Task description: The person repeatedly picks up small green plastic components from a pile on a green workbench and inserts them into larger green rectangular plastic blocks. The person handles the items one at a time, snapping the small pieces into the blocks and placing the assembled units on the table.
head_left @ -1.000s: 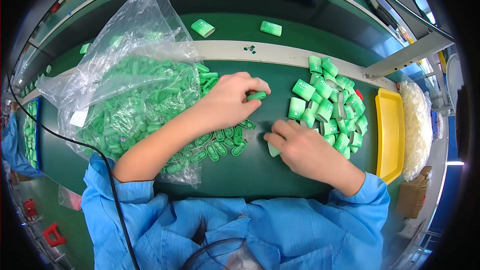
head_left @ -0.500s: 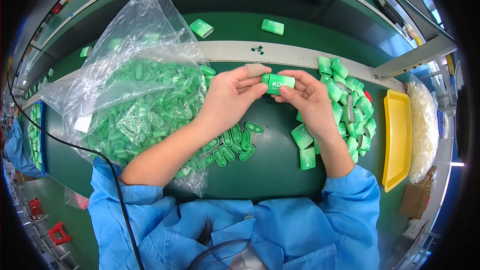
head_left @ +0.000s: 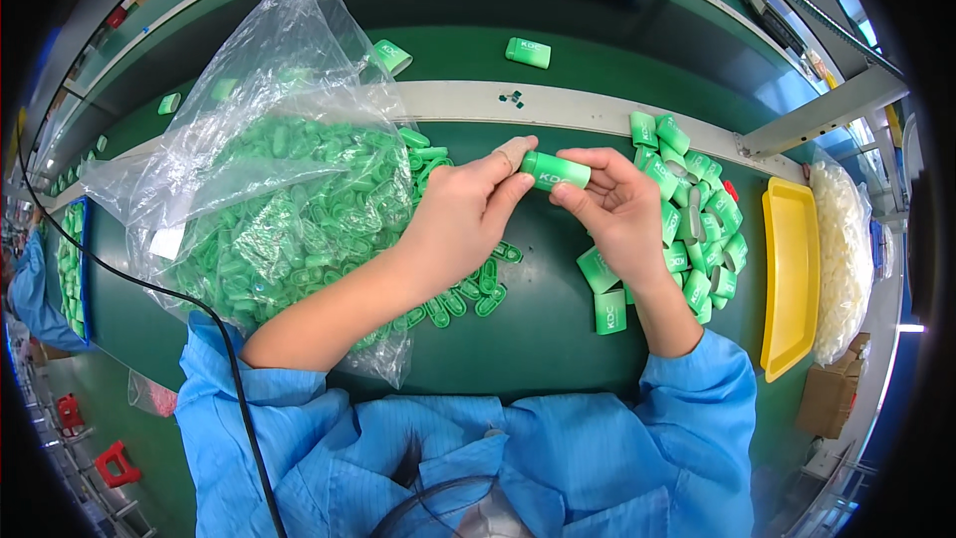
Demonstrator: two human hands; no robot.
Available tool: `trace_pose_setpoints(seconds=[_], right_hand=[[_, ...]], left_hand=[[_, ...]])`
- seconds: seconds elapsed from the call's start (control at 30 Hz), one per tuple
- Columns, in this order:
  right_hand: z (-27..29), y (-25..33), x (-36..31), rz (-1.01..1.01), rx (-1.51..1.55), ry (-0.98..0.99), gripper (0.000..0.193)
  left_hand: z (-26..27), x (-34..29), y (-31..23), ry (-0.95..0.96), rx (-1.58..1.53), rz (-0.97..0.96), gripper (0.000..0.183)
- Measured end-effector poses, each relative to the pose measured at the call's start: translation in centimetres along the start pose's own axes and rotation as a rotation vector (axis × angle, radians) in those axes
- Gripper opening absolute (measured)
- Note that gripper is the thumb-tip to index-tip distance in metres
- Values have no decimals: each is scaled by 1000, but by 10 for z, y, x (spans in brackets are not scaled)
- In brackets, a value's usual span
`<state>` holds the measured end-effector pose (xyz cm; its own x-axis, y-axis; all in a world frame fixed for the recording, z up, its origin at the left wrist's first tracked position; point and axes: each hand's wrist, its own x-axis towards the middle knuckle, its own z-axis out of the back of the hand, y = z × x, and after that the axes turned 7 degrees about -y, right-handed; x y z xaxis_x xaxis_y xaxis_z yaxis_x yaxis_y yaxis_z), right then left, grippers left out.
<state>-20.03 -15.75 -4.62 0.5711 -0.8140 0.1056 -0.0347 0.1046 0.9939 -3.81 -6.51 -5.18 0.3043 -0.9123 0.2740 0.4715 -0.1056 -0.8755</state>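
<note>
Case [head_left: 561, 173], just above and right of frame centre, is pinched by the left hand [head_left: 460, 209] at its darker end, perhaps a cap [head_left: 529, 165], and by the right hand [head_left: 625, 217] opposite, best kept squarely aligned.

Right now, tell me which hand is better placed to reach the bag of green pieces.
Probably the left hand: it is nearer the bag, while the right hand is beside the case pile. Both hold one case.

One wide fisheye view looks steeply down from head height, near above the hands [head_left: 460, 209], facing across the tabletop [head_left: 538, 339] to its far side, bending straight edges toward the rim.
</note>
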Motion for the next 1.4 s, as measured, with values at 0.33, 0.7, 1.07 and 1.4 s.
trace_pose_setpoints(seconds=[0.33, 0.7, 1.07, 1.4], right_hand=[[-13, -2, 2, 209, -382, -130, 25], [65, -50, 181, -13, -835, -192, 39], [50, 47, -21, 333, -1087, 568, 38], [21, 33, -49, 306, -1117, 362, 38]], left_hand=[[-12, -4, 7, -105, 147, -98, 41], [7, -16, -18, 442, 655, -357, 26], [-4, -8, 1, 166, 213, -282, 20], [4, 8, 4, 307, -430, 427, 21]])
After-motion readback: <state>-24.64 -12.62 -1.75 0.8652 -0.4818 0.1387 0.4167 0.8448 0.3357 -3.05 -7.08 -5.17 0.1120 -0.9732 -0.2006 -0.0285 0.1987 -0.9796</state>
